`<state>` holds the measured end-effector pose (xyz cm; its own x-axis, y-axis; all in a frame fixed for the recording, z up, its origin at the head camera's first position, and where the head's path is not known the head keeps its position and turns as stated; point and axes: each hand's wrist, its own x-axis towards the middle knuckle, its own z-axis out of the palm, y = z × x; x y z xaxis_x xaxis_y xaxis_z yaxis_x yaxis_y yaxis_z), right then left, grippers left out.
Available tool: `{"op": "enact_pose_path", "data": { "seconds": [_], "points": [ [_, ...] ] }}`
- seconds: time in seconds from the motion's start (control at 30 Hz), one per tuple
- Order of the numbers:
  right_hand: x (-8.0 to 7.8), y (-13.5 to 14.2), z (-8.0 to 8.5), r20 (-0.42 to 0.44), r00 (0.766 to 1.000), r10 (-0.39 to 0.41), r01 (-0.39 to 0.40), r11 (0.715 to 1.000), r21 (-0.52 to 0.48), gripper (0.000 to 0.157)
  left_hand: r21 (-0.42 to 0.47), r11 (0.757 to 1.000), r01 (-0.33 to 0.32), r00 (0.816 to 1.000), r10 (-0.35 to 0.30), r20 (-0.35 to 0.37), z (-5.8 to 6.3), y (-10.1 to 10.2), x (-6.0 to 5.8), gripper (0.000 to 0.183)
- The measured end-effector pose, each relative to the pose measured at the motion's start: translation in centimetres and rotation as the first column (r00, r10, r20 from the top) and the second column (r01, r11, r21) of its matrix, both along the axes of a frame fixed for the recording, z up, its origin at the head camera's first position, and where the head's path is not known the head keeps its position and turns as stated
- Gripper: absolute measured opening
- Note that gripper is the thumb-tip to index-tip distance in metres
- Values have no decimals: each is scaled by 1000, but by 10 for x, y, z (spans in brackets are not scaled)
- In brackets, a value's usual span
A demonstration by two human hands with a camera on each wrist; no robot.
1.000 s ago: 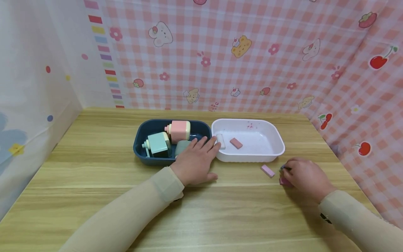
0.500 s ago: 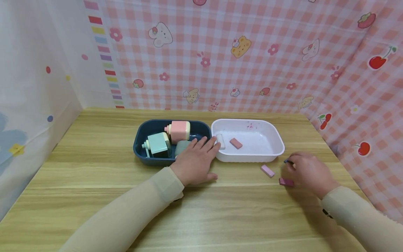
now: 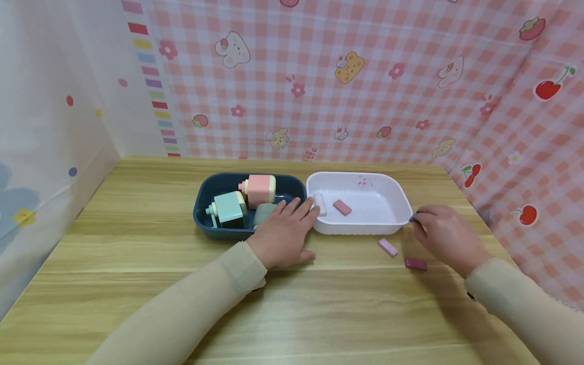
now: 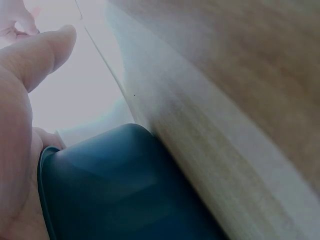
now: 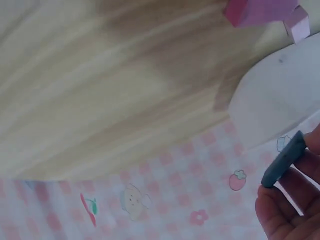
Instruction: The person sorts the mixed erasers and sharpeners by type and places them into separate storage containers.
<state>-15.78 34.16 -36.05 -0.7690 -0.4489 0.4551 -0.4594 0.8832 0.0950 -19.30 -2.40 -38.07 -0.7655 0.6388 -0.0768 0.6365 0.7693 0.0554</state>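
Note:
My left hand (image 3: 284,234) lies with straight, spread fingers over the near rims where a navy tray (image 3: 224,233) meets a white tray (image 3: 358,229). In the left wrist view the thumb (image 4: 47,55) stands out above the navy wall. My right hand (image 3: 449,237) pinches a small dark blue-grey rectangular block (image 5: 284,161) at the white tray's right end. Most of that block is hidden in the head view. On the wood in front lie a lilac block (image 3: 388,248) and a magenta block (image 3: 415,264). A pink block (image 3: 342,207) and a white one (image 3: 320,205) sit inside the white tray.
The navy tray holds a mint boxy item with a nozzle-like end (image 3: 228,209), a similar pink one (image 3: 261,190) and a grey thing (image 3: 263,213) partly behind my left hand. Printed cloth (image 3: 292,101) hangs behind and beside the wooden table (image 3: 292,314).
My right hand has lifted the blue-grey block from beside the magenta block and moved it away from me to the white tray's right rim. My left hand stays put.

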Motion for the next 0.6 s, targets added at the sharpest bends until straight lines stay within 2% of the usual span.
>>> {"op": "enact_pose_path", "data": {
  "seconds": [0.27, 0.6],
  "points": [
    [-7, 8, 16, -147, 984, 102, -100, 995, 24, 7, 6, 1000, -10, 1000, 10, -2, 0, -2, 0, 103],
    [-22, -3, 29, -187, 955, 231, -219, 972, 86, 21, 18, 1000, 0, 1000, -1, 7, 1, 0, 0, 102]
  ]
}}
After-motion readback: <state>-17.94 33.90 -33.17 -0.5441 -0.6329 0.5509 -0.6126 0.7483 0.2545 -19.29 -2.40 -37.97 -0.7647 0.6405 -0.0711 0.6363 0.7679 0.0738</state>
